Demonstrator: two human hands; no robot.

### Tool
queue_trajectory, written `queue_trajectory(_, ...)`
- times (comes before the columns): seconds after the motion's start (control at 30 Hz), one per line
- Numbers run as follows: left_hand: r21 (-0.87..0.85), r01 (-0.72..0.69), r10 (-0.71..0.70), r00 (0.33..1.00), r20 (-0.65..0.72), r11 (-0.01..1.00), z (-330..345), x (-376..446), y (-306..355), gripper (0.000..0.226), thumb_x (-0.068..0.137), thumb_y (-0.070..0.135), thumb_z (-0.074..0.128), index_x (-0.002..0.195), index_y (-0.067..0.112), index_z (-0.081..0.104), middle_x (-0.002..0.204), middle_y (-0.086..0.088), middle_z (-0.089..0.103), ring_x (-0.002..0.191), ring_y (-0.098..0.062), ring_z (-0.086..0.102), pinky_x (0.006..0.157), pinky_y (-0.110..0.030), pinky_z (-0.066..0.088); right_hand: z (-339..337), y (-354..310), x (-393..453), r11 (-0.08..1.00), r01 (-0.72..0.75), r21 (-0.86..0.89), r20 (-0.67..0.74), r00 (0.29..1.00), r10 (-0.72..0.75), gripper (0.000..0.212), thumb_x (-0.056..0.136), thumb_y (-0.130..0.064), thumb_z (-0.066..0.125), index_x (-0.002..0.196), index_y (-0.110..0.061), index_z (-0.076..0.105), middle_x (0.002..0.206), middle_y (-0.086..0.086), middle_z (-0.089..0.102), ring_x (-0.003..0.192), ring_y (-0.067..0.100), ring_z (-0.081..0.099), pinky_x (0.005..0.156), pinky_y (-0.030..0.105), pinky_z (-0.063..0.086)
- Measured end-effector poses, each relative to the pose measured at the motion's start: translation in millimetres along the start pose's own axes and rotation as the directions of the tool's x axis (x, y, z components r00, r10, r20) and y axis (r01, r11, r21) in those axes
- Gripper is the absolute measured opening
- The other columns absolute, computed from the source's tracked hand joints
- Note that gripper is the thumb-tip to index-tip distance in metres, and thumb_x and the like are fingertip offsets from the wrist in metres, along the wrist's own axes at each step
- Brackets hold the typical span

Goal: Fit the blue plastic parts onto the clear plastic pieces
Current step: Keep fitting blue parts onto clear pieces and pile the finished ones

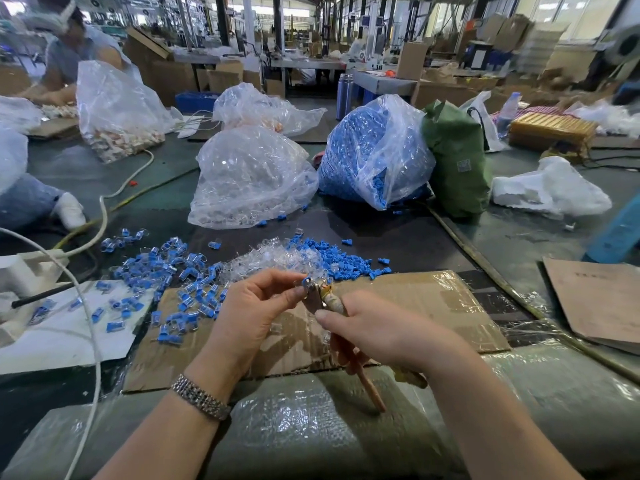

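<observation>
Bare forearms, no sleeves, silver link watch band on left wrist

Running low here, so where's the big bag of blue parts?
Head view, right of centre: bag of blue parts sits between the clear-pieces bag and the green bag.

bright daylight | soft shadows | background blurred | wide-angle bending at edges

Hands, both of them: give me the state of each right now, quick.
Left hand: closed, pinching a small blue-and-clear piece at its fingertips.
Right hand: closed in a grip on the pliers, whose tip meets that piece.
</observation>
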State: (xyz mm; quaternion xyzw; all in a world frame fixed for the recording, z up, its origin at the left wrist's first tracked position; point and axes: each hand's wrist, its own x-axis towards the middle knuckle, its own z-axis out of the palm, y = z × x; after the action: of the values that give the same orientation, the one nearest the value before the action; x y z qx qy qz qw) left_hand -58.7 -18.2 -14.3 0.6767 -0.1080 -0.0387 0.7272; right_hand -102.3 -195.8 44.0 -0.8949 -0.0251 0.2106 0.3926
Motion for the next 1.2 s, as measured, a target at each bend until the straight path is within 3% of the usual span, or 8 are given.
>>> queue_trajectory(0.43, 0.096, -0.083, 0.090, 0.993, -0.076, 0.992, -2.1, 3.6, -3.2, 0.023, 0.084, 0.014, 0.074, 0.106, 0.020, 0.074, 0.097, -0.002, 0.076, 0.086, -0.012, 0.071, 0.078, -0.020, 0.058, -1.6, 6.6, 9.7, 0.994, -0.027, -0.109, -0.121, 0.993, 0.014, 0.041, 0.101, -0.054, 0.049, 0.078, -0.020, 0.050, 0.071, 0.000, 0.057, 0.064, 0.021, 0.056, 0.066, 0.042, 0.051)
queue_trajectory(0.53, 0.298, -0.100, 0.177, 0.954, -0.243, 0.949, -9.2, 6.0, -9.4, 0.024, 0.094, 0.007, 0.068, 0.109, 0.025, 0.073, 0.093, 0.001, 0.072, 0.083, -0.005, 0.066, 0.073, -0.013, 0.054, -11.8, 20.0, 17.0, 0.951, -0.154, -0.269, -0.309, 0.949, 0.066, 0.037, 0.100, -0.056, 0.049, 0.088, -0.021, 0.050, 0.085, -0.002, 0.061, 0.073, 0.018, 0.056, 0.062, 0.036, 0.043)
queue_trajectory(0.63, 0.582, -0.081, 0.337, 0.876, -0.346, 0.809, -10.3, 7.2, -12.0, 0.021, 0.094, 0.006, 0.065, 0.104, 0.023, 0.071, 0.096, 0.009, 0.064, 0.084, 0.001, 0.059, 0.072, -0.008, 0.047, -14.9, 37.1, 23.6, 0.834, -0.335, -0.438, -0.492, 0.866, 0.090, 0.043, 0.099, -0.057, 0.047, 0.114, -0.017, 0.049, 0.115, 0.007, 0.056, 0.103, 0.028, 0.057, 0.082, 0.042, 0.048)
queue_trajectory(0.7, 0.678, 0.000, 0.381, 0.827, -0.413, 0.735, -12.9, 8.6, -12.9, 0.018, 0.091, 0.007, 0.065, 0.099, 0.023, 0.070, 0.091, 0.011, 0.057, 0.079, -0.003, 0.055, 0.077, -0.018, 0.047, -13.5, 49.2, 26.8, 0.792, -0.411, -0.451, -0.540, 0.833, 0.125, 0.051, 0.099, -0.057, 0.049, 0.128, -0.015, 0.048, 0.125, 0.009, 0.050, 0.115, 0.030, 0.052, 0.095, 0.046, 0.046)
queue_trajectory(0.77, 0.745, 0.111, 0.396, 0.791, -0.467, 0.657, -19.2, 9.6, -14.6, 0.013, 0.091, 0.011, 0.064, 0.093, 0.024, 0.068, 0.085, 0.014, 0.049, 0.080, -0.013, 0.050, 0.090, -0.048, 0.048, -11.7, 59.6, 28.8, 0.751, -0.460, -0.473, -0.548, 0.821, 0.158, 0.058, 0.098, -0.059, 0.048, 0.134, -0.014, 0.048, 0.128, 0.010, 0.049, 0.121, 0.030, 0.047, 0.102, 0.047, 0.044)
queue_trajectory(0.9, 0.821, 0.306, 0.331, 0.804, -0.494, 0.482, -25.0, 11.3, -18.7, 0.014, 0.090, 0.015, 0.065, 0.101, 0.021, 0.071, 0.097, 0.004, 0.044, 0.102, -0.025, 0.047, 0.104, -0.056, 0.033, -15.3, 68.1, 34.9, 0.716, -0.497, -0.491, -0.590, 0.794, 0.146, 0.070, 0.095, -0.070, 0.040, 0.132, -0.013, 0.054, 0.132, 0.011, 0.050, 0.126, 0.030, 0.045, 0.103, 0.046, 0.042)
queue_trajectory(1.03, 0.888, 0.122, 0.412, 0.852, -0.323, 0.444, -15.2, 10.3, -20.9, 0.025, 0.084, 0.006, 0.069, 0.107, 0.015, 0.068, 0.101, 0.003, 0.040, 0.100, -0.018, 0.040, 0.093, -0.047, 0.045, -25.5, 60.9, 52.6, 0.779, -0.351, -0.520, -0.593, 0.805, -0.033, 0.045, 0.102, -0.053, 0.044, 0.125, -0.016, 0.055, 0.124, 0.005, 0.053, 0.115, 0.024, 0.051, 0.096, 0.038, 0.044)
queue_trajectory(1.2, 0.902, -0.239, 0.397, 0.914, 0.084, 0.359, -0.2, 10.1, -33.1, 0.022, 0.089, 0.016, 0.070, 0.109, 0.024, 0.069, 0.101, 0.011, 0.051, 0.098, -0.007, 0.049, 0.094, -0.026, 0.041, -32.7, 49.8, 82.6, 0.809, -0.331, -0.485, -0.581, 0.814, -0.015, 0.045, 0.105, -0.050, 0.040, 0.124, -0.013, 0.057, 0.122, 0.009, 0.056, 0.114, 0.029, 0.054, 0.094, 0.043, 0.042)
